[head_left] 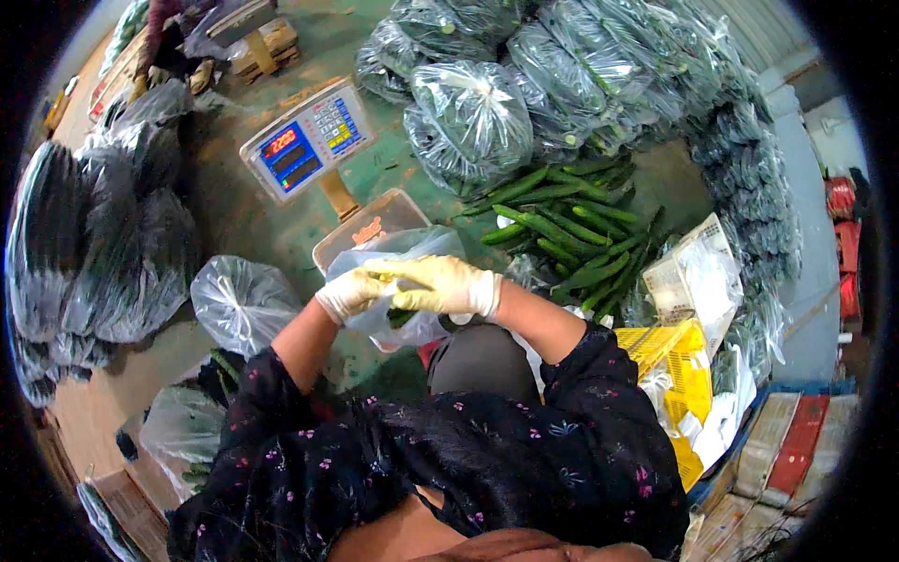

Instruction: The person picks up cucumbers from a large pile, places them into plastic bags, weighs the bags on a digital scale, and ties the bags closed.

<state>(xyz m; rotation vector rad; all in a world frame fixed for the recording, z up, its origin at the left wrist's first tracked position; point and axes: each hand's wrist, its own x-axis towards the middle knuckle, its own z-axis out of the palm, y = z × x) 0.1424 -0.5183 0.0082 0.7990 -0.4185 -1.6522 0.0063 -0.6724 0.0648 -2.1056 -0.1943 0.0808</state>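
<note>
In front of my body, a clear plastic bag (423,328) hangs between my gloved hands, with something dark green showing at its lower part. My left hand (350,292), in a pale yellow glove, is closed on the gathered plastic. Against it my right hand (445,284), gloved alike, has its fingers bent round the same bag, and the two hands touch. Just beyond them is the pan of a weighing scale (386,217), with its lit display panel (309,139) on a post further off. Loose cucumbers (581,225) lie in a heap to the right.
Filled plastic bags (468,122) are piled at the far side, and more bagged goods (103,244) stand at the left. A tied clear bag (242,304) sits by my left forearm. A yellow crate (693,361) and a cream basket (670,286) stand right. Someone's gloved hand (200,77) shows far left.
</note>
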